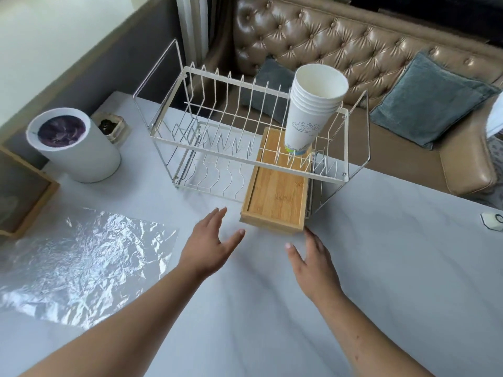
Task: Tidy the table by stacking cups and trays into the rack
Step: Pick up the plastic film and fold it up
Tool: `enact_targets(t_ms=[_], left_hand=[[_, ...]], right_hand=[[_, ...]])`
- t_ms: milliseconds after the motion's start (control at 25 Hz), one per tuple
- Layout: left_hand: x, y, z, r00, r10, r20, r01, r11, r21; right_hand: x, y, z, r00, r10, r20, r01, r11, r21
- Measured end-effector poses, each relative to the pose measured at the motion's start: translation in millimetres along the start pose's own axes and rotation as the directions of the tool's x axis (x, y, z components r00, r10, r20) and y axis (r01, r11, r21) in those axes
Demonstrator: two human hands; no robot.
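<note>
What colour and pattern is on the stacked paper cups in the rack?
The paper cups are white with a blue wave-like line drawing; the head view shows it.

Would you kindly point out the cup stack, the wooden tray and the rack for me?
cup stack (304, 123), head view, on the outer cup's printed side.
wooden tray (277, 194), head view, on its bare floor.
rack (215, 155), head view, on the upper tier's front rail.

A pale marble-look table is filling the foreground, catching soft daylight. Behind it a tufted bronze leather sofa is running along the far side, with two grey-blue cushions resting on its seat. A white and dark grey wall is standing at the left, a pale curtain hanging beside it.
</note>
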State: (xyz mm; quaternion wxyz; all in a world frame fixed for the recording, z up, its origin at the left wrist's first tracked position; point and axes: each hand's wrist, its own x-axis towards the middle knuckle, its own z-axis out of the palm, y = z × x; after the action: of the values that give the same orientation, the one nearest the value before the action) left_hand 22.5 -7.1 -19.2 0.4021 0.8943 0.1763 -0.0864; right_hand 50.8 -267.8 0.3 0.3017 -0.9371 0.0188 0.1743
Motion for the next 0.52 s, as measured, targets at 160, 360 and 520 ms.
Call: enact_targets(t_ms=[160, 360, 520], left_hand=[[-22.8, -68.3, -13.7, 0.993, -0.046, -0.105, 0.068, 0.974, 0.215], [-50.8, -146.7, -58.4, 0.96, -0.141, -0.242, 0.218, 0.918, 0.332], [-73.4, -194.8, -97.5, 0.919, -0.218, -0.328, 0.331, 0.878, 0.346]], right_hand=[[-24.2, 2.5, 41.1, 0.996, -0.022, 0.091, 0.041, 0.974, -0.224], [-33.6, -50.9, 106.7, 0.917, -0.283, 0.282, 0.367, 0.875, -0.317], [-34.6, -113.6, 158.0, 0.777, -0.456, 0.434, 0.608, 0.723, -0.329]])
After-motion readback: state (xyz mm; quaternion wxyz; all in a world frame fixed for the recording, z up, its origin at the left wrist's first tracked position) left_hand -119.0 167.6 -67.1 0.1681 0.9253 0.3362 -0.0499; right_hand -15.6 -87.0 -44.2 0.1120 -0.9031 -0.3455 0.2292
